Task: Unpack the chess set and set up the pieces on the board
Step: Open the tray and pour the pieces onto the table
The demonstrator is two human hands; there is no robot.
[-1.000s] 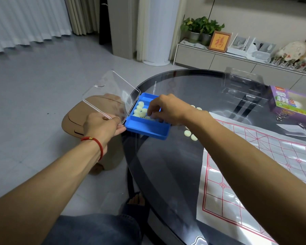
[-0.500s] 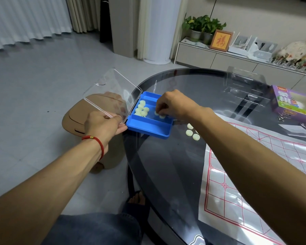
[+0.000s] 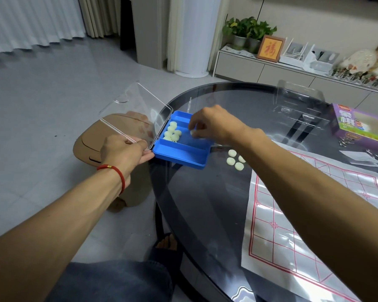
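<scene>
Nearest the camera lay the paper xiangqi board [image 3: 297, 223], its red grid spread flat on the dark glass table [image 3: 205, 214], with no pieces on it; beyond its far left corner four pale round pieces [image 3: 235, 159] sat in a loose cluster on the bare glass, just beside the blue case [image 3: 179, 152], where half a second before only three had shown; the left hand [image 3: 123, 152], a red cord at its wrist, gripped the near corner of the case's clear lid [image 3: 135, 110] between thumb and curled fingers, as it had a second earlier, the lid swung open over the table's edge; the right hand [image 3: 214, 125] had lifted a little above the case's middle compartment and pinched one pale piece [image 3: 193, 132] at its fingertips, whereas a second ago it had been reaching down into the tray; a heap of similar pieces [image 3: 172, 131] remained in the far left compartment, unchanged; farther off on the table stood a clear plastic insert [image 3: 301, 105] and the purple game box [image 3: 360, 129]; beyond, a low cabinet carried potted plants [image 3: 248, 29] and a framed picture [image 3: 270, 48].
</scene>
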